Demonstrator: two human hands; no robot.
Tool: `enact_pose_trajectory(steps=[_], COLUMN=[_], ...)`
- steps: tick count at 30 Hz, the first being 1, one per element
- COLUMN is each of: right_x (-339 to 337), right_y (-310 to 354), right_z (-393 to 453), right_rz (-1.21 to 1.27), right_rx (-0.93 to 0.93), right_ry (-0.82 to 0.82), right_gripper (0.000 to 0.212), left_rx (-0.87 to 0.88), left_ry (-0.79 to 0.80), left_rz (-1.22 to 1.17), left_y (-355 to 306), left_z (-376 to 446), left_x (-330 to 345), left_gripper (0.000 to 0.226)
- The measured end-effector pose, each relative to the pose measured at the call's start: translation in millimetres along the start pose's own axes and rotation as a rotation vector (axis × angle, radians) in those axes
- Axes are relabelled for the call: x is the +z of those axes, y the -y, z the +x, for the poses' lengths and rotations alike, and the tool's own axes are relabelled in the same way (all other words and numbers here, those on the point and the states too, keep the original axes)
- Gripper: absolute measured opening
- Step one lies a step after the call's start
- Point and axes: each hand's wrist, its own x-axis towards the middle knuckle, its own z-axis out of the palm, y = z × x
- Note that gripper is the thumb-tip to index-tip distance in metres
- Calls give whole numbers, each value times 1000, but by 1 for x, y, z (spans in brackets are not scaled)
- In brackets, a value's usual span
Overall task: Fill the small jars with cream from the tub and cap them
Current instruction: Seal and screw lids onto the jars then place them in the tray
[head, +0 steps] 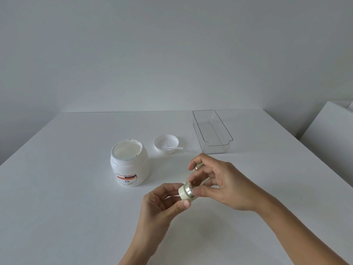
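An open white cream tub (129,163) stands on the white table (66,188), full of cream, with a red-lettered label. Its white lid (166,143) lies upside down to the right, and a small white spatula (174,148) rests in it. Both hands hold a small jar (186,192) with a silver band, tipped on its side above the table. My left hand (162,203) pinches the jar's pale body. My right hand (219,182) grips the jar's other end, which its fingers mostly hide. Something small and gold peeks out by the right forefinger.
A clear plastic rectangular bin (212,131) sits at the back right of the table. A white block-like surface (332,131) stands off the table's right edge. A plain white wall is behind.
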Motion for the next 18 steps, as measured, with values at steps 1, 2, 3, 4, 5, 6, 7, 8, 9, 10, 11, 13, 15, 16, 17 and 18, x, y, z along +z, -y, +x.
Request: enact_pose_trajectory(steps=[1,2,3,4,5,6,7,8,9,10,11,13,15,16,17,18], right_x=[1,3,5,7,7,7,5,2,1,1,2,7,11,11,10,8], right_y=[0,0,-1,-1,-1,-1,0,1,2,3,3,2,1,0,0,1], right_z=[1,2,3,3,3,1,0,-1,-2,-3,-3,-1,0,0,-1,-2], right_rz=[-28,-70,-123,-172,-198,-189,-149,-97,-53,-29,-25,-46,-124,-168,-183,-161], right_rx=[19,36,49,55,53,44,31,17,7,7,18,58,76,69,56,42], right_ry=[-18,-32,-39,-47,-60,-71,-69,-49,-24,-6,-7,-45,-66,-77,-88,-89], right_gripper=[29,25,22,20,19,21,24,29,32,33,31,23,19,20,22,27], left_rx=[2,4,4,5,7,8,9,9,9,9,10,9,5,3,4,6], left_ry=[5,9,11,8,-1,-14,-27,-35,-38,-37,-36,-37,-37,-40,-48,-59], left_rz=[-4,-7,-8,-6,-3,-1,-1,0,4,10,18,25,33,35,35,36], left_y=[0,0,0,-1,-1,-1,-2,-2,-2,-2,-2,-3,-3,-3,-3,-4], left_z=[0,-1,-1,-1,-1,-1,-1,0,0,-1,-1,-2,-2,-3,-3,-2], left_x=[1,1,2,2,1,1,0,0,0,0,0,2,3,3,3,3], left_gripper=[28,28,28,28,28,28,28,27,27,27,28,30,34,35,35,33])
